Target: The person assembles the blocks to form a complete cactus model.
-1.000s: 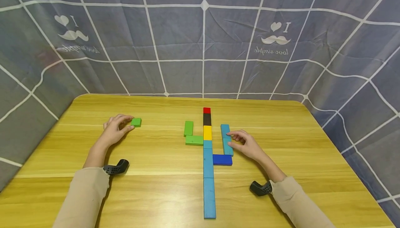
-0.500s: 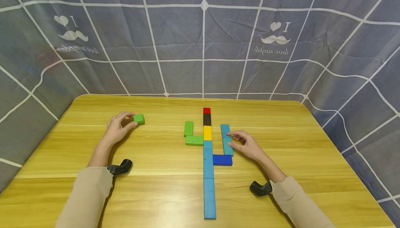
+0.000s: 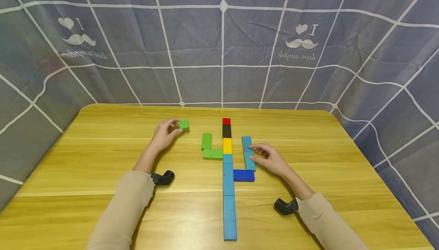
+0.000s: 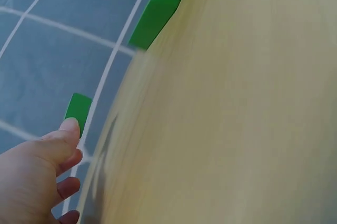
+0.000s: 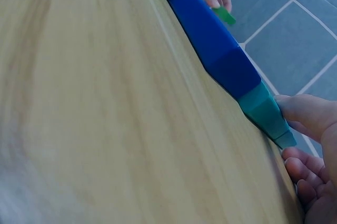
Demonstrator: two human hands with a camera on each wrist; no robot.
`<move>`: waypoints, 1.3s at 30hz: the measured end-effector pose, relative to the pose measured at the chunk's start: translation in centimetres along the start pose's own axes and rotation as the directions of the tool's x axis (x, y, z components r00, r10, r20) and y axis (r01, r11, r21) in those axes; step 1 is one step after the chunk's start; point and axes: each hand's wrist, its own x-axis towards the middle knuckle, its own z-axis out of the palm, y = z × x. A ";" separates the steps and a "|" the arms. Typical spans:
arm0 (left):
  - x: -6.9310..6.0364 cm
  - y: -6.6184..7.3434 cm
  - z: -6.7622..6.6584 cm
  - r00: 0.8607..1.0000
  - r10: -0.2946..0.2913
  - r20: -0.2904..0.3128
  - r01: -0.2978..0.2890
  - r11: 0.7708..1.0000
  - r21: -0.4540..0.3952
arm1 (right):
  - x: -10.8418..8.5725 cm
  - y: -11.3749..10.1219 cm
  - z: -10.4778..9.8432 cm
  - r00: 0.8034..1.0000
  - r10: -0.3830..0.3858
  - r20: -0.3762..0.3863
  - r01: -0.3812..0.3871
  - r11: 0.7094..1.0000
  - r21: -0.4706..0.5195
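My left hand pinches a small green block between thumb and fingers, lifted off the table. In the left wrist view the thumb lies across this green block. My right hand rests at the right side of two light blue blocks set end to end. Its thumb and index finger touch them, and the other fingers are loosely curled. In the right wrist view the thumb touches the light blue end of the row.
A straight column of blocks runs down the middle: red, black, yellow, then light blue. Left of it, two green blocks form an L. A dark blue block joins on the right. A grey curtain hangs behind the table.
My left hand has lifted the green block and carried it rightward and farther back, closer to the L of green blocks. My right hand has stayed in place.
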 end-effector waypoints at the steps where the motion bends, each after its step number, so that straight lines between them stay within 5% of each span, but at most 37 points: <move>1: 0.2 0.2 0.5 1.000 0.002 0.001 -0.002 1.000 -0.002 | 0.0 0.0 0.0 1.000 0.000 -0.001 0.000 1.000 -0.001; 15: 2.6 1.9 4.4 0.995 0.023 0.095 -0.029 0.998 0.063 | 0.2 0.1 0.1 1.000 0.013 0.016 -0.013 1.000 -0.002; 27: 3.3 2.3 4.9 0.982 0.011 0.188 -0.032 0.994 0.108 | 0.2 -0.1 0.1 1.000 0.011 0.006 -0.011 1.000 0.000; 39: 3.5 2.5 5.1 0.979 0.002 0.202 -0.014 0.998 0.062 | 0.0 0.1 0.0 1.000 0.017 0.007 -0.017 1.000 -0.002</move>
